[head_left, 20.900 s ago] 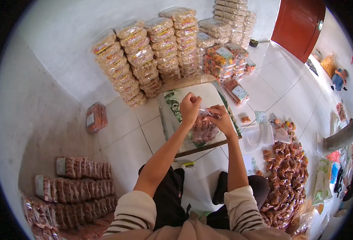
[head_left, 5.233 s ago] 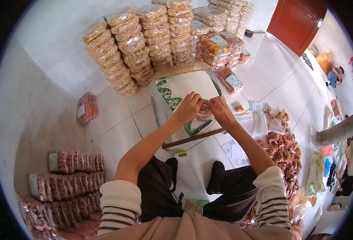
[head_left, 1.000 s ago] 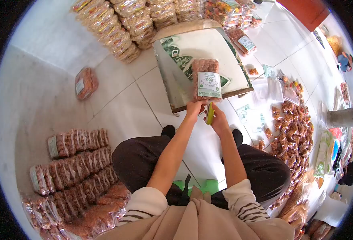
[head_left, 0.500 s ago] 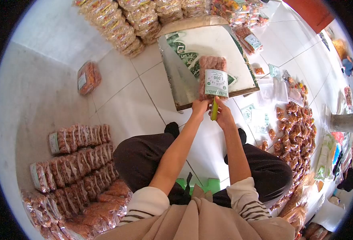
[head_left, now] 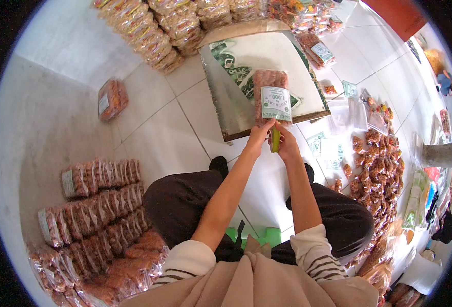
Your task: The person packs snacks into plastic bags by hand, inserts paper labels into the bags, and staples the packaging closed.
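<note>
A clear plastic bag of reddish-brown snacks (head_left: 271, 82) with a white and green label lies flat on a low table (head_left: 213, 110). At the bag's near edge, my left hand (head_left: 258, 137) pinches the plastic end. My right hand (head_left: 287, 144) is beside it, closed around a slim yellow-green stapler (head_left: 275, 140) whose tip is at the same edge. Part of the stapler is hidden by my fingers.
Rows of packed snack bags (head_left: 100, 204) stand at the lower left, and a single bag (head_left: 112, 100) lies by the wall. Many small brown packets (head_left: 379, 169) cover the floor at right, near loose labels (head_left: 315, 144). Stacked noodle-like packs (head_left: 139, 30) stand behind the table.
My left hand has shifted slightly right and up along the bag's near edge, its fingers now closer to the stapler. The label lies a little flatter. The stapler appears more upright.
</note>
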{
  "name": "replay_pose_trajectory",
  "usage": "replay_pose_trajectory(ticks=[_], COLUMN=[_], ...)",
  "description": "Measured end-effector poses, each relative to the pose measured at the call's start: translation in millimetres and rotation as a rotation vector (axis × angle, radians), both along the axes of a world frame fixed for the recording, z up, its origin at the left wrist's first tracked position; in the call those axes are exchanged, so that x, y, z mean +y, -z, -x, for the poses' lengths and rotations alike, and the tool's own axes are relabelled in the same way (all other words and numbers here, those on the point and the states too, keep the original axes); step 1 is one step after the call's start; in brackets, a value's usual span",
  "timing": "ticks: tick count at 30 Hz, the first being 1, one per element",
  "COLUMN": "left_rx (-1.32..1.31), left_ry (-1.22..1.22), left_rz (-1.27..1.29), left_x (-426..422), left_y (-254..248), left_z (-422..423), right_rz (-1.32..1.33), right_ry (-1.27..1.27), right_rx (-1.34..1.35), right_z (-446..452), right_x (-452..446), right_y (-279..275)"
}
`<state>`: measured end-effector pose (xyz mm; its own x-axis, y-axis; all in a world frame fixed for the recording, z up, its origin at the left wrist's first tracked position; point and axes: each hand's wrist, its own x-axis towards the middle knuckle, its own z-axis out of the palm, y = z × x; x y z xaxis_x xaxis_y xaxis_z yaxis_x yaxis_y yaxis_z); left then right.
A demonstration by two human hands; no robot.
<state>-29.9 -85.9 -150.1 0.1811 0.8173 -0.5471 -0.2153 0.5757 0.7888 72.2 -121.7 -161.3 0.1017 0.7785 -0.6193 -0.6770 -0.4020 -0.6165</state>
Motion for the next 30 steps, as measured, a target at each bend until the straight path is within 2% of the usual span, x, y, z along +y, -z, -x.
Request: replay_pose_trajectory(ticks=[3, 8, 11, 13, 15, 19, 20, 27, 29, 30], left_rx=[-0.064, -0.091, -0.145, -0.279, -0.27, -0.228, -0.193, -0.15, -0.044, -0.046], left_ry=[-0.028, -0.026, -0.125, -0.128, -0.15, -0.221, -0.161, -0.151, -0.097, -0.094], left_rz=[0.011, 0.109, 0.147, 0.224, 0.23, 0.247, 0.281, 0.212, 0.054, 0.055], left_x=[-5.4, -6.4, -5.2, -0.6, -1.1, -4.0, -2.9, -8.2, -14.2, -19.0], left_y=[-5.3, -0.9, 0.6, 9.8, 13.9, 10.5, 8.6, 15.9, 12.9, 10.3], left_z=[-5.5, -7.4, -8.7, -9.1, -11.6, -13.6, -11.5, -11.2, -14.1, -18.6], right_rz=[0.01, 0.025, -0.005, -0.015, 0.072, 0.078, 0.078, 0.015, -0.033, -0.032], right_ry=[0.039, 0.05, 0.091, 0.145, 0.259, 0.305, 0.305, 0.257, 0.076, 0.079], right_rx=[0.063, -0.018, -0.106, -0.169, -0.162, -0.111, -0.105, -0.115, -0.051, -0.054], right_z=[-0.6, 1.3, 6.7, 13.1, 13.8, 18.8, 19.4, 17.1, 9.4, 11.0], right_x=[0.2, 0.0, 4.4, 3.0, 7.5, 5.7, 4.6, -0.2, -4.3, -7.7], right_y=[3.9, 7.4, -4.6, -3.5, -2.5, 7.1, 9.2, 21.5, 23.6, 23.6])
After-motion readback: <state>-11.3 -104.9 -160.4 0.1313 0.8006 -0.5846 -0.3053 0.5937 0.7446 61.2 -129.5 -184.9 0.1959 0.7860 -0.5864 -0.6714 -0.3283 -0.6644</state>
